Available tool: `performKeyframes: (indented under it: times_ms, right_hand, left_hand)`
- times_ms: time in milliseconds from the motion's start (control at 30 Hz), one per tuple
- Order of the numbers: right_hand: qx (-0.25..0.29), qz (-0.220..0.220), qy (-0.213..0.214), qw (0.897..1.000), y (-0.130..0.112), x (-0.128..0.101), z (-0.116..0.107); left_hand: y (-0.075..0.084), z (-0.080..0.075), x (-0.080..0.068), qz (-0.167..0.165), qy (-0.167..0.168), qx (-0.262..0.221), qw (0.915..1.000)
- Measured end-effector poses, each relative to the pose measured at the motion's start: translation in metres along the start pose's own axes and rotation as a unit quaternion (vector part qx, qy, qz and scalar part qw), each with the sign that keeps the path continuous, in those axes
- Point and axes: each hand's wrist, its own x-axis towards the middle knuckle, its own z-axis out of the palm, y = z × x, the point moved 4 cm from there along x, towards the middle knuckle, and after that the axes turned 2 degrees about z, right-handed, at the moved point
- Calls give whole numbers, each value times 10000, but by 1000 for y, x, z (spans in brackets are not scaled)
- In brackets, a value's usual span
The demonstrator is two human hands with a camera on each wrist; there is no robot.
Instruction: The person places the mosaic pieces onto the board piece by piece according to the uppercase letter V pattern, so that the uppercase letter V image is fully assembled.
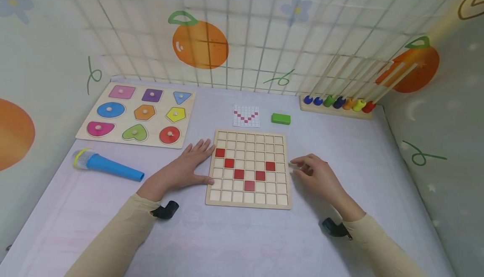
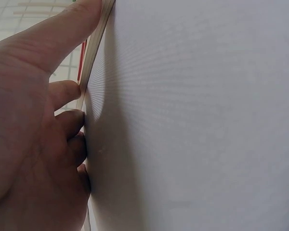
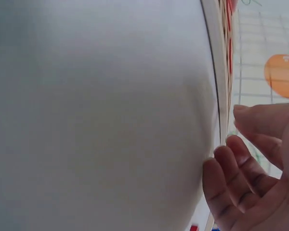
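Observation:
A square wooden grid board [image 1: 242, 160] lies flat on the table, with red square tiles [image 1: 249, 185] set in several cells in a V. My left hand [image 1: 184, 165], fingers spread, rests against the board's left edge; in the left wrist view its thumb and fingertips are at the wooden rim [image 2: 97, 43]. Just off the right edge is my right hand [image 1: 317, 175], its fingers loosely bent and nothing visible between them. A bit of red [image 1: 326, 162] peeks out behind that hand, mostly hidden. Beyond the board lies a pattern card [image 1: 246, 116] printed with a similar V.
Right of the card sits a green block [image 1: 281, 119]. A knobbed shape puzzle [image 1: 81, 133] lies at the back left, a blue toy microphone [image 1: 113, 167] in front of it. At the back right stands a rack of wooden rods [image 1: 336, 112] with coloured beads.

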Motion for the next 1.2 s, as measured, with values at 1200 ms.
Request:
performKeyframes:
  times_ms: [1200]
  right_hand:
    - [-501,530,363,9967,66,-8,-40]
  left_hand:
    - [0,0,0,36,7,33,10000]
